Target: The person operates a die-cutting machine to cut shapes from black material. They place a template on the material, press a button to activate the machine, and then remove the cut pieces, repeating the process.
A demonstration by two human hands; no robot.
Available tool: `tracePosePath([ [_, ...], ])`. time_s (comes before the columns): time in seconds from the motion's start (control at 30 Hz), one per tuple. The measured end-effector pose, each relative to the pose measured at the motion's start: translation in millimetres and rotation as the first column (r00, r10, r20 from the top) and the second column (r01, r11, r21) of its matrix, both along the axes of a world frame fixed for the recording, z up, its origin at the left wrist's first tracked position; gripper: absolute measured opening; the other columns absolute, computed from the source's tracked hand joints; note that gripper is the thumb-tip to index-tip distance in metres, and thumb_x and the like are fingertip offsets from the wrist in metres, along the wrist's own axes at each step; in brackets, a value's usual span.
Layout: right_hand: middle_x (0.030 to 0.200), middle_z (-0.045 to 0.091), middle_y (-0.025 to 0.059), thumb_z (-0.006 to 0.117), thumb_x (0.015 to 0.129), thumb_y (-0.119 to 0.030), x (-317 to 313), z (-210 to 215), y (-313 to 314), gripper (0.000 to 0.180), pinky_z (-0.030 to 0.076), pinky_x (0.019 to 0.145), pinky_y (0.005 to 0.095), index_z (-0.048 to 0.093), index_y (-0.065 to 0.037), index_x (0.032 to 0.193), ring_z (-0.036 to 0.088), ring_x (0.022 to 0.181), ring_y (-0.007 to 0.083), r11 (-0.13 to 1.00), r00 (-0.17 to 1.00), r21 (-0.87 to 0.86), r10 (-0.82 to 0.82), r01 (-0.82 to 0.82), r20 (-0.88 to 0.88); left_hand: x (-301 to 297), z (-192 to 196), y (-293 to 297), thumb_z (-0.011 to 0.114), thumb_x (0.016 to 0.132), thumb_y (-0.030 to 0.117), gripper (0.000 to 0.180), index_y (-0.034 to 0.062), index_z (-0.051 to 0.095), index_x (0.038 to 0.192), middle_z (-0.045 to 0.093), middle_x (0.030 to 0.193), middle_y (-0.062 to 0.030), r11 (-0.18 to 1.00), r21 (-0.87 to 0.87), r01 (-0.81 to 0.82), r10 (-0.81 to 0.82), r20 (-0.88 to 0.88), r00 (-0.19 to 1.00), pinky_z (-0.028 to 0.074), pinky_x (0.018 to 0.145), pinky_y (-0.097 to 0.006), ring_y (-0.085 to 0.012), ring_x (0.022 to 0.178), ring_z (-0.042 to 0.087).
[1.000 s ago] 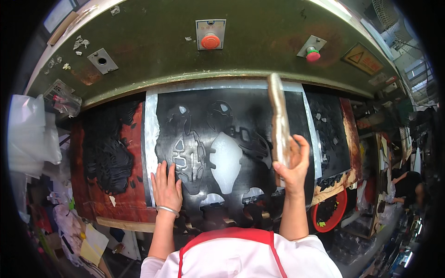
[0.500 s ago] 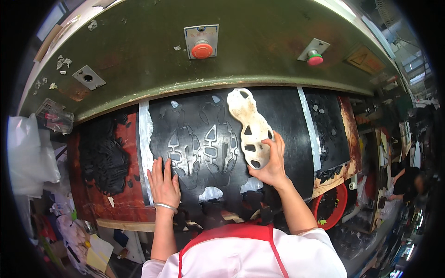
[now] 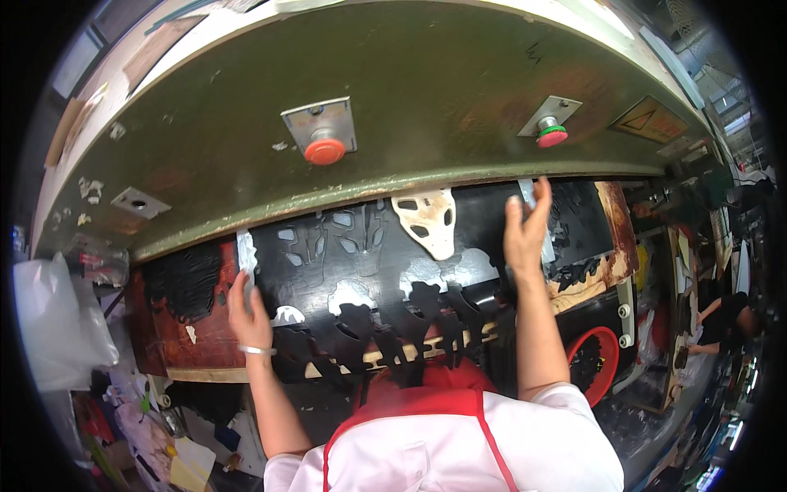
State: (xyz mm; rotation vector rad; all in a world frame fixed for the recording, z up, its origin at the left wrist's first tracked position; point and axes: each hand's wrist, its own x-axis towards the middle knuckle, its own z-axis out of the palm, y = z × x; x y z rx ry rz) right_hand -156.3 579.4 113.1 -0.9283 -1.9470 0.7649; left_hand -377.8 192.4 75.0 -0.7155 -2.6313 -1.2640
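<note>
A cream shoe-sole-shaped cutting die with several openings lies on a black sheet, its far end hidden beneath a green machine beam. Left of it, sole-shaped outlines are cut into the sheet. My left hand is at the sheet's left border, fingers extended beside the silver tape strip; whether it presses there I cannot tell. My right hand, open with thumb and fingers apart, is by the right tape strip, holding nothing. Black cut-out webbing hangs off the sheet's near edge.
The green beam spans the far side, bearing a red button and a pink-red button with a green ring. Black scraps lie on the red-brown board at left. A red bin stands near right. Another person is far right.
My right hand has let go of the die and moved right. The black sheet and die have slid away from me under the beam. My left hand has shifted left.
</note>
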Motion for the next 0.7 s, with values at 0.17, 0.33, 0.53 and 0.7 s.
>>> tracePosePath([
  [0.17,0.147,0.019,0.0345,0.050,0.095,-0.037,-30.7,54.1,58.6,0.079,0.015,0.113,0.0504,0.011,0.010,0.146,0.020,0.137,0.0467,0.876,0.980,0.445,-0.199,0.187,-0.020,27.6,-16.7,-37.0,0.053,0.096,0.016,0.018,0.0011,0.059,0.106,0.060,0.091,-0.0150,0.943,-0.126,-0.308,0.313,0.020,0.950,0.046,0.076,-0.037,-0.0273,0.082,0.058],
  [0.33,0.148,0.000,0.0396,0.054,0.092,-0.044,-71.6,51.4,65.6,0.092,0.009,0.112,0.0558,0.001,0.008,0.147,0.004,0.139,0.0511,0.889,0.979,0.416,-0.200,0.193,-0.027,15.2,-51.8,-20.6,0.051,0.097,0.022,0.024,-0.0002,0.059,0.100,0.060,0.085,-0.0212,0.932,-0.270,-0.241,0.192,-0.195,0.962,0.041,0.069,-0.048,-0.0423,0.077,0.054],
  [0.53,0.150,0.002,0.0358,0.058,0.092,-0.037,-62.8,63.3,54.2,0.087,0.013,0.112,0.0536,0.007,0.004,0.148,0.007,0.140,0.0483,0.924,0.987,0.355,-0.160,0.144,0.017,-13.5,-54.1,-9.4,0.052,0.097,0.025,0.026,-0.0003,0.059,0.098,0.061,0.083,-0.0220,0.902,-0.300,-0.312,0.266,-0.184,0.946,0.041,0.067,-0.049,-0.0433,0.076,0.055],
  [0.7,0.133,0.044,0.0201,0.054,0.096,-0.021,-21.9,132.3,-12.2,0.050,0.037,0.100,0.0401,0.041,0.006,0.135,0.046,0.120,0.0279,0.982,0.891,-0.053,0.140,-0.180,-0.433,-11.2,-49.8,-14.5,0.050,0.098,0.025,0.025,0.0032,0.061,0.102,0.063,0.085,-0.0211,0.931,-0.238,-0.276,0.242,-0.163,0.956,0.043,0.069,-0.048,-0.0410,0.078,0.058],
])
